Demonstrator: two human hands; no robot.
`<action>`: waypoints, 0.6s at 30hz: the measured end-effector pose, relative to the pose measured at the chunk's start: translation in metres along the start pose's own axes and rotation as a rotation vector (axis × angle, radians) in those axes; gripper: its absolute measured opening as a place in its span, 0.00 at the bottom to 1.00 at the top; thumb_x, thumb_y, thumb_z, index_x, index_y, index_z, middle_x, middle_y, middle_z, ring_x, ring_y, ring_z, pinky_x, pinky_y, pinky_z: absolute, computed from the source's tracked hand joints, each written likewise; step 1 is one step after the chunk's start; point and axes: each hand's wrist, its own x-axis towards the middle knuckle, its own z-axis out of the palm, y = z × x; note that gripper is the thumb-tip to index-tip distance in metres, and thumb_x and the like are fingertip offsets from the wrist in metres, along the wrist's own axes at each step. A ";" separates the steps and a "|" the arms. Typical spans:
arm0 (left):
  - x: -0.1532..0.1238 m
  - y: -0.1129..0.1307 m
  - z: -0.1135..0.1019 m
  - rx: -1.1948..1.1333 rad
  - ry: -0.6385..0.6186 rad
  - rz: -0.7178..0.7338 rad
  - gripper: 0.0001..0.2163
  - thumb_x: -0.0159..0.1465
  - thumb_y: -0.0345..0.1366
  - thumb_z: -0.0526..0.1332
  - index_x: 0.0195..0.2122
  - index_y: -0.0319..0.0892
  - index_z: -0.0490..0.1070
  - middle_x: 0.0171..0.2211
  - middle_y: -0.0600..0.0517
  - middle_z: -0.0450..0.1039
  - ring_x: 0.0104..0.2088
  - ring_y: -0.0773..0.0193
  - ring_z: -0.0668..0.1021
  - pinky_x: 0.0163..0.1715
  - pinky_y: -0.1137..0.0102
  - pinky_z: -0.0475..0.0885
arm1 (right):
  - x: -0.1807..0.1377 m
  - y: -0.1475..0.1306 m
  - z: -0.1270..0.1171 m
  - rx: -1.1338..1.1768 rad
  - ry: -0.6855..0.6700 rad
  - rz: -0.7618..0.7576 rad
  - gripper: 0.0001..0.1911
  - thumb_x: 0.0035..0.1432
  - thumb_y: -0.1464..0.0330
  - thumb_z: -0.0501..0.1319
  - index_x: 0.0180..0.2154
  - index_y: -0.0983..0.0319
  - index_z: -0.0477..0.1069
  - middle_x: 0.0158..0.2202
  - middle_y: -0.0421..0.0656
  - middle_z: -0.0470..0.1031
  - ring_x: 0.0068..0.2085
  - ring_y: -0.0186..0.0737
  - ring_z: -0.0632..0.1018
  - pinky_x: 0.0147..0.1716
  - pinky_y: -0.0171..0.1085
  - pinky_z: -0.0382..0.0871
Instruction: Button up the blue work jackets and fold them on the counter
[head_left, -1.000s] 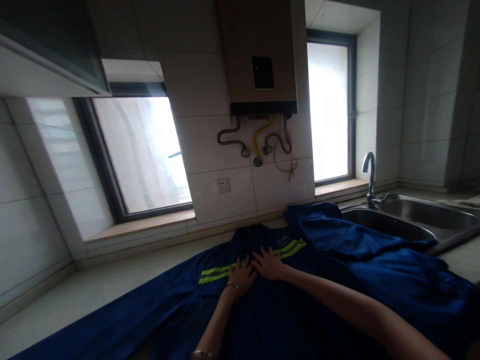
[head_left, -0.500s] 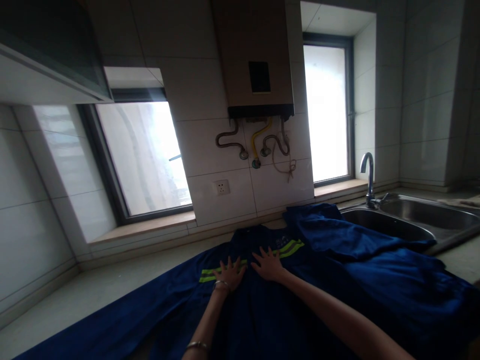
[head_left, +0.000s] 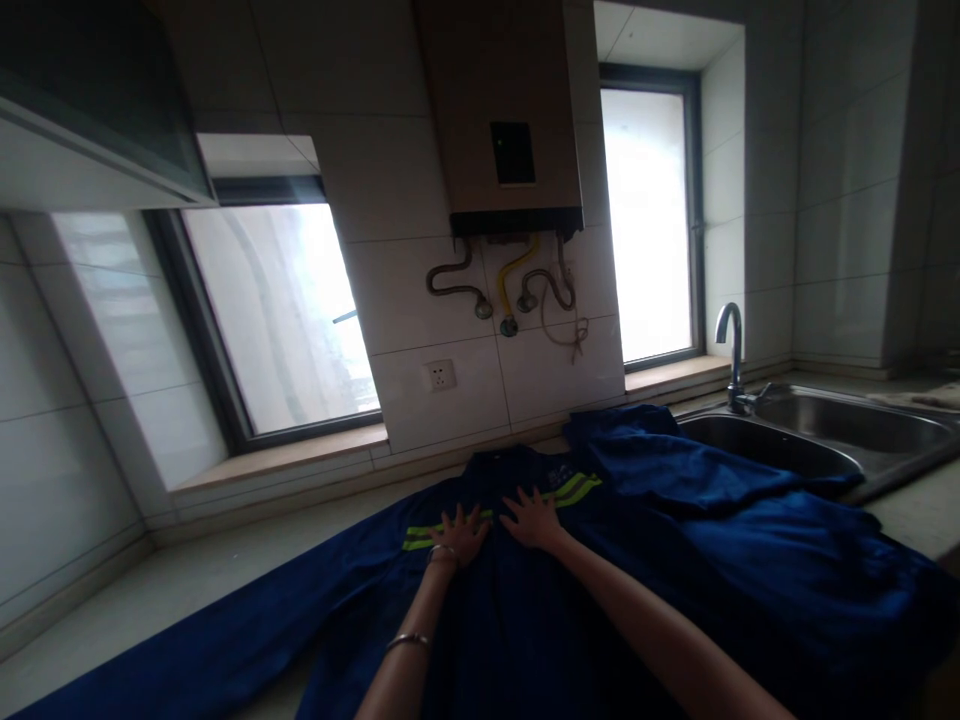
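A dark blue work jacket (head_left: pixel 510 620) with yellow-green reflective stripes across the chest lies spread on the counter, its collar toward the wall. My left hand (head_left: pixel 461 537) presses flat on the stripe at the left of the front, fingers spread. Just beside it, my right hand (head_left: pixel 531 520) rests palm down on the other half of the chest, fingers also apart. One sleeve (head_left: pixel 247 610) stretches out to the lower left. More blue cloth (head_left: pixel 750 520) lies bunched at the right, up to the sink. A bracelet sits on my left wrist and another higher on the forearm.
A steel double sink (head_left: pixel 855 430) with a tall faucet (head_left: pixel 733 350) is set in the counter (head_left: pixel 217 570) at the right. A water heater (head_left: pixel 502 120) with pipes hangs on the tiled wall between two windows. A cabinet (head_left: pixel 97 110) juts out at upper left.
Both hands stay spread on the chest of the jacket, with my left hand shifted very slightly toward the collar. The whole view has moved a little.
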 end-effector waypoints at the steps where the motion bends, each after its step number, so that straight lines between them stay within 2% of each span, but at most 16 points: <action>1: -0.001 0.001 0.000 0.007 0.003 0.007 0.25 0.63 0.51 0.42 0.61 0.58 0.51 0.64 0.47 0.47 0.61 0.36 0.51 0.48 0.33 0.48 | 0.000 0.001 0.001 0.002 0.004 0.000 0.34 0.57 0.44 0.36 0.61 0.47 0.52 0.65 0.42 0.47 0.63 0.62 0.46 0.54 0.65 0.35; 4: -0.006 0.005 -0.002 0.063 0.069 -0.005 0.24 0.63 0.48 0.43 0.61 0.55 0.53 0.63 0.46 0.50 0.61 0.37 0.53 0.50 0.35 0.47 | 0.000 0.001 0.002 0.008 0.016 0.000 0.33 0.57 0.44 0.36 0.60 0.46 0.52 0.65 0.42 0.47 0.63 0.62 0.47 0.54 0.65 0.35; 8: -0.018 0.018 -0.002 0.169 0.241 -0.018 0.24 0.63 0.42 0.44 0.60 0.45 0.57 0.63 0.42 0.50 0.62 0.39 0.49 0.56 0.41 0.40 | -0.002 0.000 -0.002 0.004 0.009 0.013 0.32 0.58 0.45 0.38 0.60 0.46 0.53 0.65 0.41 0.47 0.63 0.60 0.46 0.55 0.64 0.34; 10: -0.026 0.025 -0.002 0.141 0.205 -0.031 0.25 0.64 0.43 0.42 0.61 0.43 0.56 0.64 0.41 0.48 0.63 0.39 0.48 0.56 0.42 0.41 | -0.004 -0.001 -0.004 0.001 0.000 0.023 0.32 0.58 0.46 0.38 0.60 0.46 0.53 0.65 0.41 0.47 0.63 0.60 0.46 0.55 0.63 0.34; 14: -0.041 0.029 0.004 0.001 -0.016 0.002 0.28 0.63 0.51 0.38 0.64 0.48 0.46 0.65 0.43 0.41 0.62 0.37 0.47 0.52 0.36 0.45 | -0.007 -0.003 -0.008 0.000 -0.015 0.024 0.31 0.58 0.46 0.38 0.60 0.47 0.52 0.65 0.41 0.47 0.63 0.60 0.47 0.55 0.63 0.35; 18: -0.047 0.026 0.016 -0.024 -0.036 0.072 0.30 0.63 0.54 0.37 0.64 0.48 0.43 0.66 0.45 0.34 0.63 0.37 0.42 0.52 0.36 0.44 | -0.009 -0.004 -0.007 -0.008 0.009 0.022 0.31 0.59 0.47 0.38 0.60 0.47 0.53 0.65 0.41 0.48 0.63 0.60 0.47 0.55 0.63 0.35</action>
